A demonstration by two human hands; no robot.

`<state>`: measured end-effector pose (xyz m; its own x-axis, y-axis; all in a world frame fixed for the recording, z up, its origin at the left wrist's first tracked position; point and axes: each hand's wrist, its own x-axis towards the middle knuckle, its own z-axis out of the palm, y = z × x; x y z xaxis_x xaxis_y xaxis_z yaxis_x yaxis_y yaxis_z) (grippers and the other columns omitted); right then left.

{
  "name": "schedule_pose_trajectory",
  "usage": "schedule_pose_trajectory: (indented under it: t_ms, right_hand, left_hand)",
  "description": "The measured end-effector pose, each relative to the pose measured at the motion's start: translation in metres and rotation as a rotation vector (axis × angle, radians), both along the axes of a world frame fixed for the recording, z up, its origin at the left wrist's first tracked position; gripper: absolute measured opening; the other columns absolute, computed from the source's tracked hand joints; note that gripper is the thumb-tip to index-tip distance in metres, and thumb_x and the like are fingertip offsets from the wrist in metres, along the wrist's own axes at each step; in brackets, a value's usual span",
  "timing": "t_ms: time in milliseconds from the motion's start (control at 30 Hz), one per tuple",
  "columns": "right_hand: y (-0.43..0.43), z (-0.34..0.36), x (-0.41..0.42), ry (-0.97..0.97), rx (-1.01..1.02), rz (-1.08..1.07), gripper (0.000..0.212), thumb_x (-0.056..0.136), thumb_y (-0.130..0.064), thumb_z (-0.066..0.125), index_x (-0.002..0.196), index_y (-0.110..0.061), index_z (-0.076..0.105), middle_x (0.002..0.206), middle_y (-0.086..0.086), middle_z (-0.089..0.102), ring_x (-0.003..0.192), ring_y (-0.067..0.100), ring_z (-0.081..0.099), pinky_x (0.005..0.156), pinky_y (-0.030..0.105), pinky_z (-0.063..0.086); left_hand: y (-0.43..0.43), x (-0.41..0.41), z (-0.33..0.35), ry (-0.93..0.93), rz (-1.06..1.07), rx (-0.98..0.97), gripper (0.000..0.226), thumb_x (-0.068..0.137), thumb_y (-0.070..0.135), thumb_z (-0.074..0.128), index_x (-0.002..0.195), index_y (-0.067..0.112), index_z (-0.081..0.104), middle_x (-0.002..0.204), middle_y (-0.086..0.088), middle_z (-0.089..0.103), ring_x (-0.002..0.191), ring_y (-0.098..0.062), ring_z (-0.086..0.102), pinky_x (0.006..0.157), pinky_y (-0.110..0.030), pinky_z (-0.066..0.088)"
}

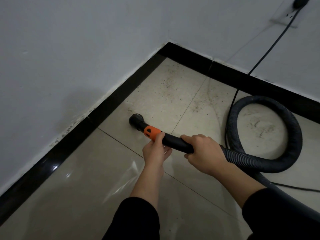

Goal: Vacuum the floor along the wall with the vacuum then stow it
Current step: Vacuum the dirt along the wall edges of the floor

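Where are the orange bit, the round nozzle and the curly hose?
orange bit (152,133): head view, middle of its upper side.
round nozzle (136,119): head view, its black round end.
curly hose (295,135): head view, right side of its loop.

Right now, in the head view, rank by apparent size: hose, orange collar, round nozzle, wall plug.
1. hose, by far largest.
2. orange collar and round nozzle: look alike, unranked.
3. wall plug: smallest, though farther away and cropped, so unsure.
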<state>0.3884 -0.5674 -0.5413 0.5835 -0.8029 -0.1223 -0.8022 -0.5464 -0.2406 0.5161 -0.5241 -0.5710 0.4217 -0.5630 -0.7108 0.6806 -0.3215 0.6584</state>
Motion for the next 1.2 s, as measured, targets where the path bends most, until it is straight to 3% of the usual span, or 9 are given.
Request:
schedule_pose_trajectory:
  t_ms: [500, 633, 800, 1200]
  right_hand:
    - [-0.002, 0.011, -0.027, 0.035, -0.007, -0.058, 0.025, 0.081, -0.016, 0.056, 0.104, -0.022, 0.055, 0.078, -0.001, 0.05, 0.08, 0.025, 0.052, 0.063, 0.03, 0.03]
    - [-0.003, 0.012, -0.038, 0.043, 0.016, -0.095, 0.022, 0.077, -0.016, 0.056, 0.098, -0.023, 0.056, 0.076, 0.001, 0.054, 0.076, 0.026, 0.053, 0.059, 0.03, 0.031]
    - [-0.006, 0.016, -0.054, 0.037, 0.108, -0.141, 0.025, 0.074, -0.015, 0.056, 0.096, -0.027, 0.059, 0.076, 0.001, 0.06, 0.076, 0.026, 0.057, 0.06, 0.032, 0.046]
    - [0.0, 0.025, -0.064, 0.062, 0.22, -0.033, 0.038, 0.074, -0.014, 0.061, 0.107, -0.032, 0.064, 0.082, -0.001, 0.065, 0.078, 0.021, 0.058, 0.061, 0.029, 0.045]
  left_hand:
    - [-0.01, -0.024, 0.001, 0.025, -0.119, -0.059, 0.019, 0.095, 0.024, 0.06, 0.1, 0.007, 0.063, 0.097, -0.013, 0.071, 0.083, -0.017, 0.07, 0.074, -0.026, 0.058]
    - [-0.011, -0.033, 0.001, 0.029, -0.145, -0.061, 0.023, 0.094, 0.025, 0.061, 0.105, 0.005, 0.063, 0.097, -0.013, 0.072, 0.083, -0.017, 0.071, 0.074, -0.026, 0.058]
    - [-0.008, -0.045, 0.002, 0.04, -0.17, -0.052, 0.023, 0.092, 0.025, 0.063, 0.103, 0.005, 0.064, 0.093, -0.013, 0.073, 0.081, -0.016, 0.073, 0.076, -0.026, 0.059]
    - [0.019, -0.051, 0.003, 0.062, -0.154, -0.013, 0.02, 0.09, 0.023, 0.061, 0.098, 0.005, 0.063, 0.094, -0.016, 0.072, 0.082, -0.02, 0.072, 0.067, -0.025, 0.059]
